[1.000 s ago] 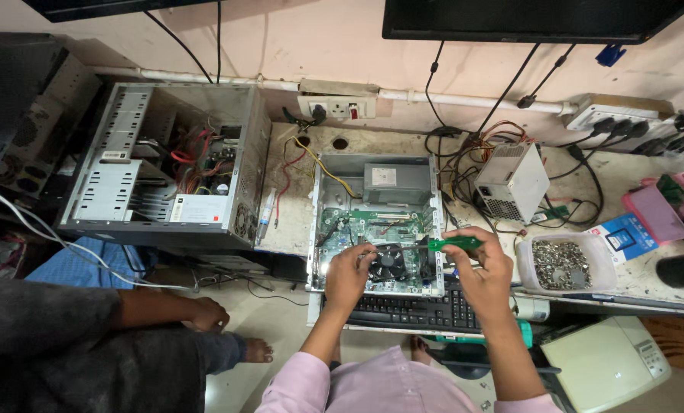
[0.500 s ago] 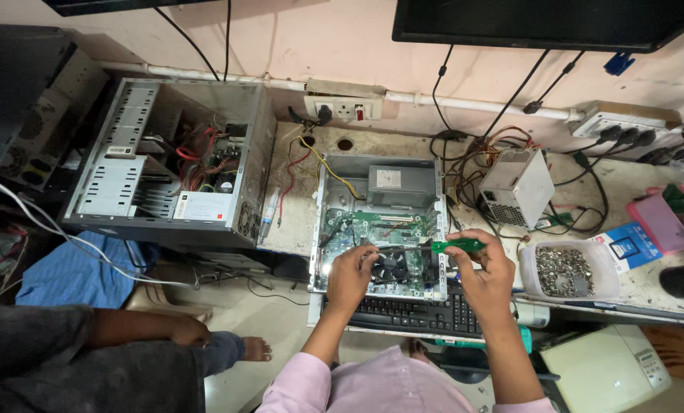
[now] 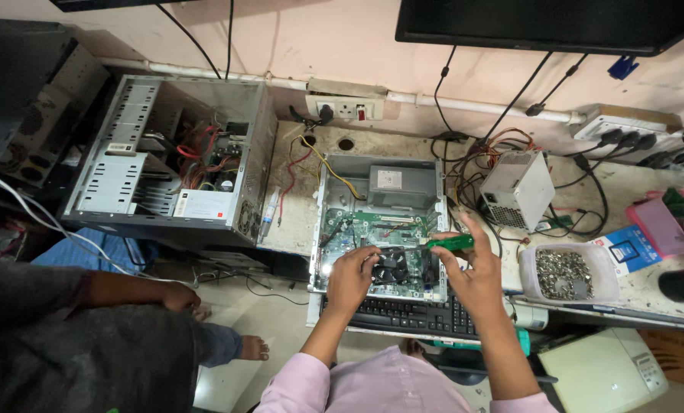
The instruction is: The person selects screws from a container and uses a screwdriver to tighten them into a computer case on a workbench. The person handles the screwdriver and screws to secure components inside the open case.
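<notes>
An open small desktop case [image 3: 380, 222] lies flat on the bench, its green board and black cooler fan [image 3: 397, 268] exposed. My left hand [image 3: 351, 277] rests on the fan's left side, fingers curled on it. My right hand [image 3: 470, 269] holds a green-handled screwdriver [image 3: 450, 243] over the fan's right edge, the handle lying sideways between thumb and fingers. A grey power supply [image 3: 403, 186] sits in the back of the case.
A black keyboard [image 3: 407, 313] lies under the case's front edge. A large open tower case [image 3: 177, 157] stands at left, a loose power supply [image 3: 518, 190] and a tub of screws [image 3: 565, 274] at right. Another person [image 3: 89, 336] sits at lower left. A monitor [image 3: 548, 23] hangs above.
The view has shifted slightly. My hands stay on the fan and screwdriver in nearly the same places; the other person's hand at lower left has drawn back a little.
</notes>
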